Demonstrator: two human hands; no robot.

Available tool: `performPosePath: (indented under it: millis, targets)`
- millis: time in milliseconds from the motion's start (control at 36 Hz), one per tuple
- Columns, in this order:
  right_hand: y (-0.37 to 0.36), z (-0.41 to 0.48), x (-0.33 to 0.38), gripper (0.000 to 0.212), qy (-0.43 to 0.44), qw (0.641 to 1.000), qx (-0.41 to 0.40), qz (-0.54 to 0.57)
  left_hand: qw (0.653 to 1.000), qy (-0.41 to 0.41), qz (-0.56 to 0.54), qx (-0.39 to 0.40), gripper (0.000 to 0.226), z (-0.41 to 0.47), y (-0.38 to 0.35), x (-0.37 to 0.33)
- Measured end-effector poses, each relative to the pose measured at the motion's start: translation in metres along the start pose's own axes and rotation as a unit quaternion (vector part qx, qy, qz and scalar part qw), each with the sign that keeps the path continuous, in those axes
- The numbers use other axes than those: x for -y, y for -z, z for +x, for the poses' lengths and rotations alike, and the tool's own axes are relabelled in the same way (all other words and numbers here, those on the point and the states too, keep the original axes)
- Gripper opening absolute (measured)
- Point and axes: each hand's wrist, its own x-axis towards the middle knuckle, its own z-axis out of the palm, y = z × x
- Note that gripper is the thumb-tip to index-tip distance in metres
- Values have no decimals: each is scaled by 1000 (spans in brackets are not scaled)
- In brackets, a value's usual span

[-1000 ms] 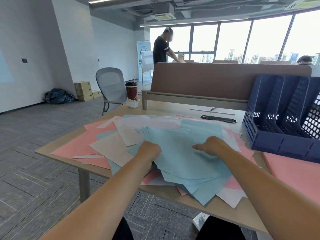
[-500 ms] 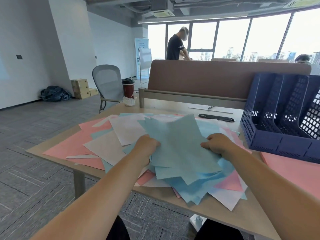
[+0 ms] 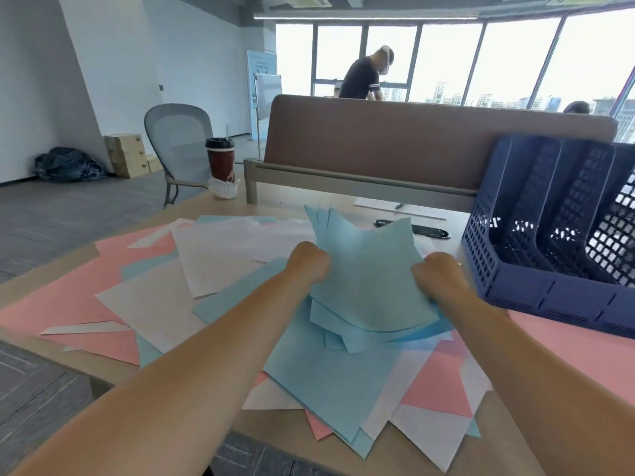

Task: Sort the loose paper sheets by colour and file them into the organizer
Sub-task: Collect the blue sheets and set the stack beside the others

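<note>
I judge the step in hand to be gathering the blues. My left hand (image 3: 309, 261) and right hand (image 3: 436, 273) each grip one side of a bundle of blue sheets (image 3: 371, 276), fingers curled round its left and right edges and pinching it. The bundle is tilted up off the pile, above the middle of the worktop (image 3: 281, 207). Its sheets are fanned, with corners sticking out unevenly at top and bottom.

Below it more blue paper lies flat toward the near edge, mixed with pink sheets (image 3: 68, 304), which reach the left edge, and white sheets (image 3: 220, 259). So the colour is not fully collected, and nothing looks filed yet.

The organizer (image 3: 536, 290) stands at the far right of the worktop, just beside my right hand. From what I can see, its slots hold no paper.

The next move, as I read it, calls for squaring the bundle, probably by tapping its lower edge on the worktop. Then I would swing it right and feed it upright into one slot, keeping both grips firm so the loose sheets don't slide apart.
</note>
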Motion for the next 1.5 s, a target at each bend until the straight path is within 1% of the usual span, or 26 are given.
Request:
performPosePath:
  millis: [111, 194, 278, 361, 500, 556, 667, 722, 806, 833, 861, 889, 917, 972, 1028, 1056, 1111, 1139, 1194, 1222, 1250, 1278, 1306, 1389, 1472, 1500]
  targets:
    - [-7, 13, 0, 14, -15, 1000, 11, -13, 1000, 6, 29, 1, 15, 11, -10, -7]
    - [-6, 22, 0, 12, -42, 999, 11, 0, 1000, 10, 25, -9, 24, 22, -12, -8]
    - [-4, 24, 3, 8, -61, 998, 9, 9, 1000, 22, 10, -9, 26, 29, -13, -8]
    - [-3, 26, 2, 11, -63, 998, 7, 21, 999, 30, 16, -4, 27, 31, -14, -5]
    - [-6, 29, -4, 8, -59, 998, 13, 18, 999, 6, 32, -16, 26, 28, -16, -3]
    - [-6, 31, -7, 14, -53, 998, 22, 19, 999, -4, 23, -25, 26, 26, -15, -3]
    - [-4, 32, -14, 30, -71, 993, 67, 66, 999, -13, -16, -28, 28, 20, -3, -5]
    - [1, 17, -7, 30, -88, 987, 94, 93, 999, -14, -47, -22, 27, 10, 8, -6]
    - [4, 0, 5, 25, -85, 982, 127, 113, 995, 0, -101, -8, 32, -4, 31, -5]
    - [3, -3, 8, 27, -78, 981, 139, 114, 994, 1, -111, -4, 30, -8, 39, -3]
    - [2, -7, 11, 29, -68, 980, 151, 110, 993, 1, -117, -7, 21, -14, 48, -2]
    - [1, -12, 15, 31, -57, 980, 162, 103, 992, 3, -127, -11, 12, -20, 56, -1]
    - [0, -15, 19, 32, -42, 980, 173, 93, 990, 12, -141, -18, 9, -26, 63, 1]
    - [-6, -23, 28, 30, -9, 981, 186, 61, 986, 29, -164, -26, 19, -38, 75, 8]
    - [-11, -35, 40, 26, 40, 982, 187, 7, 984, 45, -171, -29, 33, -48, 85, 17]
    - [-13, -40, 45, 26, 70, 979, 189, -36, 984, 49, -168, -28, 32, -54, 89, 21]
    - [-18, -54, 54, 26, 118, 969, 185, -116, 984, 58, -166, -39, 17, -65, 93, 30]
    - [-21, -60, 57, 26, 132, 963, 185, -142, 983, 65, -163, -46, 14, -70, 95, 35]
    - [-28, -68, 60, 25, 154, 953, 186, -181, 986, 67, -140, -65, 17, -76, 96, 45]
    - [-32, -72, 62, 26, 161, 951, 185, -189, 987, 64, -121, -79, 9, -81, 96, 48]
    - [-34, -77, 63, 28, 165, 948, 188, -197, 987, 60, -113, -96, 7, -85, 97, 52]
    - [-36, -81, 65, 31, 168, 944, 192, -207, 986, 64, -112, -109, 15, -87, 97, 57]
    - [-38, -87, 66, 33, 170, 942, 193, -215, 985, 71, -108, -113, 16, -88, 97, 62]
    - [-41, -98, 65, 36, 175, 939, 184, -233, 983, 80, -98, -136, 4, -93, 97, 69]
    - [-44, -103, 63, 37, 183, 934, 175, -250, 979, 94, -83, -158, 31, -90, 99, 73]
    - [-45, -105, 62, 37, 184, 934, 174, -252, 979, 100, -79, -161, 35, -90, 100, 74]
